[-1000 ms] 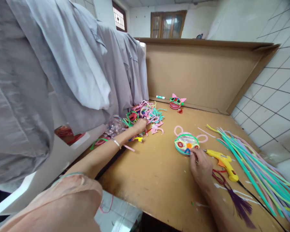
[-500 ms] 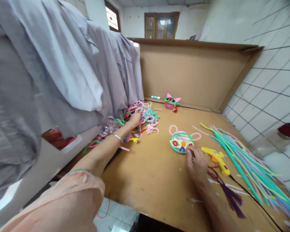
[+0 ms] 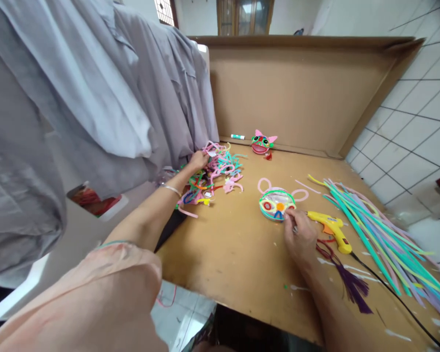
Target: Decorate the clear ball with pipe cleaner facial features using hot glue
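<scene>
My left hand (image 3: 199, 160) reaches into a pile of cut pipe cleaners (image 3: 223, 168) at the table's left side. Its fingers are bent together among pink pieces; whatever they pinch is hidden. A round animal face (image 3: 277, 198) made of pipe cleaners lies mid-table, with a green and pink rim, red-centred eyes, an orange nose and a blue mouth piece. Two pink loops (image 3: 299, 195) stand out like ears at its top. The thumb and forefinger of my right hand (image 3: 300, 234) close on its lower right edge, partly covering one eye.
Right of my right hand lies a yellow glue gun (image 3: 332, 227) with a black cord. Beyond it spreads a bundle of long pipe cleaners (image 3: 374, 234). A purple tassel (image 3: 354, 288) lies nearer me. A finished-looking pink-eared face (image 3: 262, 143) and a marker (image 3: 237, 137) sit by the cardboard wall (image 3: 278, 93).
The view has tilted down slightly. My left hand has shifted a little left and back within the pipe cleaner pile. My right hand stays at the round face.
</scene>
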`<state>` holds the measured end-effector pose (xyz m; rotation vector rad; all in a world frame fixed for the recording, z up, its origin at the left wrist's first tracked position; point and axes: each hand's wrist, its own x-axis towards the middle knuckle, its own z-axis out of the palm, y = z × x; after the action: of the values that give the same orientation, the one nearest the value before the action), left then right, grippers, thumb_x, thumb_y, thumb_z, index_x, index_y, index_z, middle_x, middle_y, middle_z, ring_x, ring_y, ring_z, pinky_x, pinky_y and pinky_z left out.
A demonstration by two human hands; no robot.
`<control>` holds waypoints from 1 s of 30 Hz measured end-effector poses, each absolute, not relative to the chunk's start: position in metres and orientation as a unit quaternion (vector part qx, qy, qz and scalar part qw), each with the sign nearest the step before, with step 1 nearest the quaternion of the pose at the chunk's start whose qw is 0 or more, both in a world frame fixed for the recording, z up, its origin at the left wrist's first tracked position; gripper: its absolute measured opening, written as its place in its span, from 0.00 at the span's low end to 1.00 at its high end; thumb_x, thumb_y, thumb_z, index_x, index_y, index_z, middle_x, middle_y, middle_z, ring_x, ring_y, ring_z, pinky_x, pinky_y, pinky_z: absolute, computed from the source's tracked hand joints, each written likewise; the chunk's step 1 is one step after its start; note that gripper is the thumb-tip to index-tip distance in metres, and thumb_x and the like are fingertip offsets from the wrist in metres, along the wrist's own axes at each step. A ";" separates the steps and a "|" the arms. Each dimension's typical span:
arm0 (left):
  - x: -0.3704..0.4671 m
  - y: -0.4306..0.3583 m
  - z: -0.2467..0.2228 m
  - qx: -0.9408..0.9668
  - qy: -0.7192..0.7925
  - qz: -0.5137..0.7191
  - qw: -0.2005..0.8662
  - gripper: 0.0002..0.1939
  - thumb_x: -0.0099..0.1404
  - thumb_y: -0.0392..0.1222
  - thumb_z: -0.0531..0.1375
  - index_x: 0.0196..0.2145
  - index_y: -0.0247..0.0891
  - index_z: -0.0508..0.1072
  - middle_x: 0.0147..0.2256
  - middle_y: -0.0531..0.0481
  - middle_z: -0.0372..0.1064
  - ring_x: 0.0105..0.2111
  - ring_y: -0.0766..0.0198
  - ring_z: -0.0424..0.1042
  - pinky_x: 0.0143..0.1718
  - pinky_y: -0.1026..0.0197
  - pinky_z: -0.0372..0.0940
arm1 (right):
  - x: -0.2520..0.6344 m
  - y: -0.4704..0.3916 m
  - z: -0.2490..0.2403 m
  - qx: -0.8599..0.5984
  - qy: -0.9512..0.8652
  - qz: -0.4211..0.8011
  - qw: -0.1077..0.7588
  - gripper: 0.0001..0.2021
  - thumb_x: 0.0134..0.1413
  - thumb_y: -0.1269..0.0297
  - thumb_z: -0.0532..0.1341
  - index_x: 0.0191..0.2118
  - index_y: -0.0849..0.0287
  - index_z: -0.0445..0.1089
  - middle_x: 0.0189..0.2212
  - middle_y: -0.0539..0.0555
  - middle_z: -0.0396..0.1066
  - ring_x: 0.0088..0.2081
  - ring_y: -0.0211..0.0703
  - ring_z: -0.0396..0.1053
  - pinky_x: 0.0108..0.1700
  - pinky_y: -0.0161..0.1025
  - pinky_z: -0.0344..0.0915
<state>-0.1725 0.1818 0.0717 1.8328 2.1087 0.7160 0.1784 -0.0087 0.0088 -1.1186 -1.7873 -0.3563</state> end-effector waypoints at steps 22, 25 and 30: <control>-0.204 0.169 0.093 0.562 0.773 0.294 0.019 0.20 0.64 0.37 0.53 0.52 0.35 0.73 0.47 0.40 0.75 0.46 0.54 0.73 0.46 0.57 0.65 | 0.180 -0.006 0.006 -0.446 -0.754 -0.144 0.460 0.06 0.61 0.67 0.55 0.38 0.59 0.69 0.29 0.54 0.72 0.29 0.42 0.69 0.34 0.37 0.65; -0.213 0.161 0.099 0.586 0.755 0.290 0.039 0.18 0.62 0.35 0.54 0.48 0.33 0.76 0.43 0.44 0.77 0.43 0.59 0.74 0.44 0.63 0.64 | 0.180 -0.005 0.007 -0.433 -0.759 -0.150 0.462 0.05 0.61 0.68 0.56 0.38 0.60 0.69 0.29 0.55 0.72 0.30 0.42 0.70 0.35 0.37 0.65; -0.218 0.142 0.109 0.650 0.704 0.277 0.074 0.15 0.58 0.41 0.57 0.36 0.29 0.80 0.31 0.45 0.77 0.35 0.60 0.72 0.36 0.64 0.63 | 0.178 -0.006 0.008 -0.427 -0.767 -0.155 0.454 0.06 0.61 0.68 0.55 0.38 0.60 0.68 0.29 0.55 0.72 0.30 0.43 0.69 0.35 0.37 0.64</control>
<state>-0.2179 0.1421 0.1089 1.9514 2.1134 0.8312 0.1780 -0.0055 0.0076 -1.0545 -1.8925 -0.3823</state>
